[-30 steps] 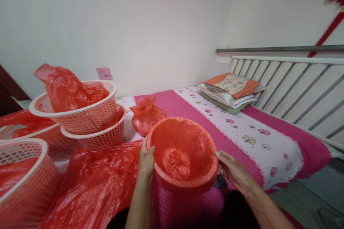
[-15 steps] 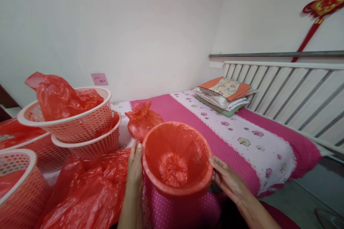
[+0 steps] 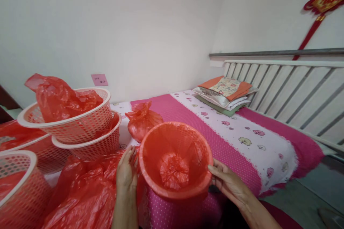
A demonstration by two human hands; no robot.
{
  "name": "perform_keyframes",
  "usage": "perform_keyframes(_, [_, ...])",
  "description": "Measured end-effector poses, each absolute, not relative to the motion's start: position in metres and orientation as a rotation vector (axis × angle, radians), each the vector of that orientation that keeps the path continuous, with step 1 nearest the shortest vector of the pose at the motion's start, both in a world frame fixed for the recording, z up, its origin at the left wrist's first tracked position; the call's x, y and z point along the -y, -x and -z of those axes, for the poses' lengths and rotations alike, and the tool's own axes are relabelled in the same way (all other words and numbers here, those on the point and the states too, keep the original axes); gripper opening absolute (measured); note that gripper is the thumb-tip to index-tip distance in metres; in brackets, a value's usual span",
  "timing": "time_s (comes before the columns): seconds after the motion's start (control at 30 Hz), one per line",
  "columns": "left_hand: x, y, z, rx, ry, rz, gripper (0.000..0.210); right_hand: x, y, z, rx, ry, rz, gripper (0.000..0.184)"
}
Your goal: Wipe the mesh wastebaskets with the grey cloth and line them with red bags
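A round basket [image 3: 174,195] lined with a red plastic bag [image 3: 174,170] is in front of me, its mouth tipped toward me. The liner covers the rim and bunches at the bottom. My right hand [image 3: 224,177] grips the right side, thumb on the rim and fingers underneath. To the left of the basket, my left hand [image 3: 127,170] is open, palm turned inward and fingers slightly curled, a little apart from the rim. Below and beside that hand lies a crumpled pile of red plastic bags [image 3: 83,193]. Just behind the basket sits a gathered red bag [image 3: 143,121].
Pink mesh baskets [image 3: 77,130] holding red bags are stacked on the left, with another basket [image 3: 21,193] nearer me. Folded bedding [image 3: 225,94] lies on the bed [image 3: 228,128] by the white slatted rail [image 3: 285,93]. A pink note [image 3: 99,79] is on the wall.
My left hand has let go of the basket's left side and moved slightly left and down. The basket has shifted slightly left, with my right hand still on its rim.
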State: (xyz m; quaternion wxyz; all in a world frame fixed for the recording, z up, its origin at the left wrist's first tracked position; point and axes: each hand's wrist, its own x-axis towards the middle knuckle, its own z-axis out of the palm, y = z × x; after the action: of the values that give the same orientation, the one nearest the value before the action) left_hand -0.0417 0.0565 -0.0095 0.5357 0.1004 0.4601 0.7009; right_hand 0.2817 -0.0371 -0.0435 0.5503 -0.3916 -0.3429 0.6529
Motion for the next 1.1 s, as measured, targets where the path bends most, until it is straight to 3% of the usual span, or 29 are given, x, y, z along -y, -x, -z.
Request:
perform_keyframes(0.67, [-0.054, 0.047, 0.007, -1.091, -0.251, -1.674, 0.022, 0.030, -0.277, 0.024, 0.714, 0.898, -1.398, 0.030])
perform_keyframes(0.93, [-0.054, 0.044, 0.008, -1.098, -0.265, -1.653, 0.023, 0.025, -0.276, 0.028, 0.701, 0.937, -1.330, 0.041])
perform_keyframes(1.1, [-0.053, 0.043, 0.010, -1.098, -0.293, -1.629, 0.023, 0.029, -0.281, 0.039, 0.670, 0.946, -1.350, 0.039])
